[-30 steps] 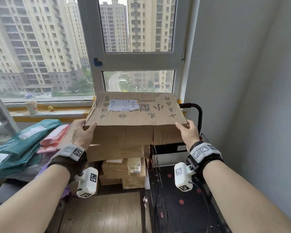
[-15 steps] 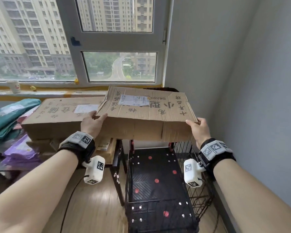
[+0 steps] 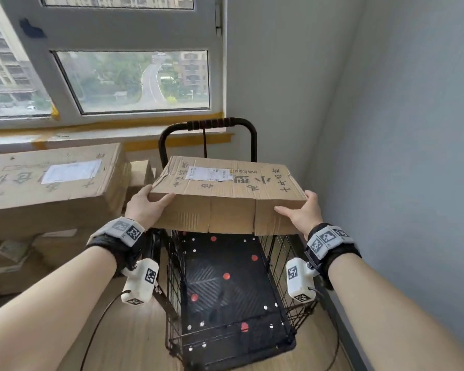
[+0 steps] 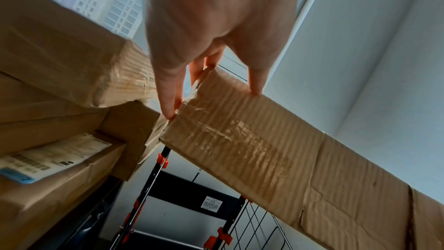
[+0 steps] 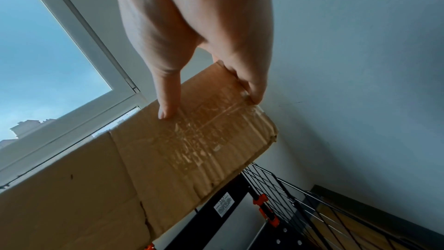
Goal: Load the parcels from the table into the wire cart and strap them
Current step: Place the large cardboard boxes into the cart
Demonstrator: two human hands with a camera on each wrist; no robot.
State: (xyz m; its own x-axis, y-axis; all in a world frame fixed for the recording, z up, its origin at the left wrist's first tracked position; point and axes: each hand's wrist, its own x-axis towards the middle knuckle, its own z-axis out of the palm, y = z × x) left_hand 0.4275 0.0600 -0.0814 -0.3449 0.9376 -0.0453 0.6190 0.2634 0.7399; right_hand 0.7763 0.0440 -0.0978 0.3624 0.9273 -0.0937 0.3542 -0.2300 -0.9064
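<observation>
Parcel (image 3: 227, 195) between both hands above wire cart (image 3: 233, 298)

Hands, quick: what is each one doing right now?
Left hand: grips the left end of the cardboard parcel.
Right hand: grips the parcel's right end, above the wire cart.

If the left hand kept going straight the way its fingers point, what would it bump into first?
The left hand already holds the end of the cardboard box, fingers pointing toward the window wall. Past the box, probably the cart handle comes first, though depth is hard to judge.
</observation>
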